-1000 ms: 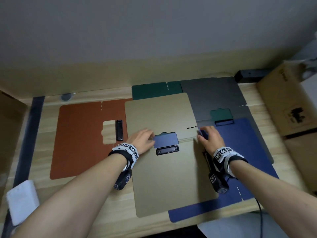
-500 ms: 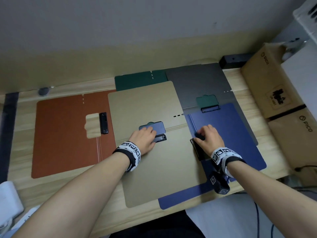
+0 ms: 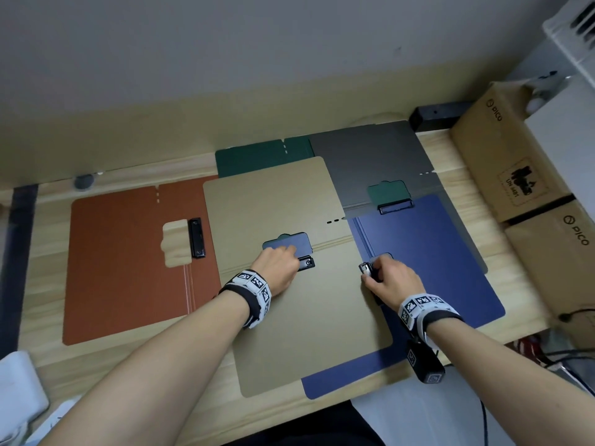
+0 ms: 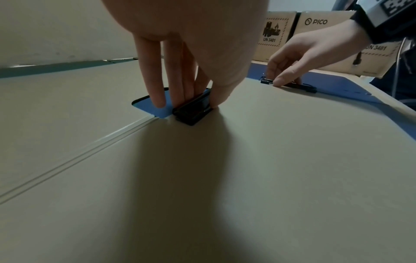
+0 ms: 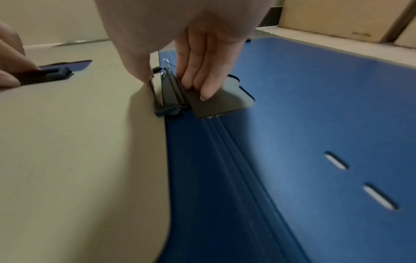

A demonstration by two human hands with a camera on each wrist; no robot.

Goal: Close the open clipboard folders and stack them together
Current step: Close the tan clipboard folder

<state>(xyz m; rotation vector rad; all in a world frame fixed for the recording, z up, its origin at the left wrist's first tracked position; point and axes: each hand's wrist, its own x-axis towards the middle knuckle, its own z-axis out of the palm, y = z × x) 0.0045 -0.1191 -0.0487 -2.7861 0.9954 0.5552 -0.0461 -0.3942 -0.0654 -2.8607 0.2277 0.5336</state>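
upper box (image 3: 502,149): "PICO" with a round logo up top, plus a battery hazard label saying "UN 3481"
lower box (image 3: 560,252): "PICO" again, same logo; left wrist view shows "UN 3481" here too
wristbands (image 3: 254,286): just black-and-white square marker codes, no words
right wrist view, top right box: tiny print, can't read it

This looked like an office or storeroom corner, set around a pale wooden desk (image 3: 457,162) pushed against a plain two-toned wall (image 3: 225,59). Open clipboard folders (image 3: 128,268) in several colours covered the desk. Just beside the desk's right edge stood stacked brown shipping boxes (image 3: 502,156) printed PICO with battery warning labels, and cables (image 3: 547,355) trailed below that edge
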